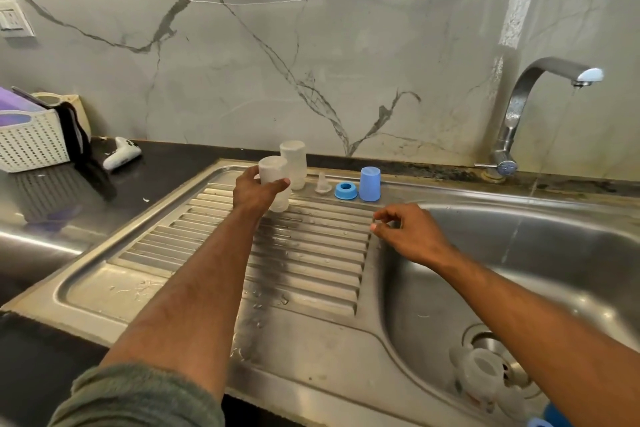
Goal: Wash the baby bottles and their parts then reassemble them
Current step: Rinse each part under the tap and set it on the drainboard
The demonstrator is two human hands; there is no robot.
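The left hand (pixel 254 189) is grasping one clear baby bottle (pixel 275 180), fingers curled round its body, and holding it upside down on the ribbed steel draining board (pixel 194 229) near the back edge. A second clear bottle (pixel 294 163) is standing upside down just behind and to the right of the first, nearly touching it. Further right along the same back edge, three small parts are sitting in a row: one clear teat (pixel 321 182), one blue screw ring (pixel 345 191) and one blue cap (pixel 370 184) standing mouth down, the ring and cap just beside each other. The right hand (pixel 408 236) is hovering over the rim between the board and the sink bowl (pixel 519 253), grasping nothing, fingers loosely curled with thumb and forefinger close together. In the bowl, by the drain, one clear ring-shaped part (pixel 483 369) is lying, and something blue is showing at the bottom edge, too cropped to identify. One tap (pixel 540 90) is letting down a thin stream of water. On the dark counter at left, one white basket (pixel 31 142) is standing.
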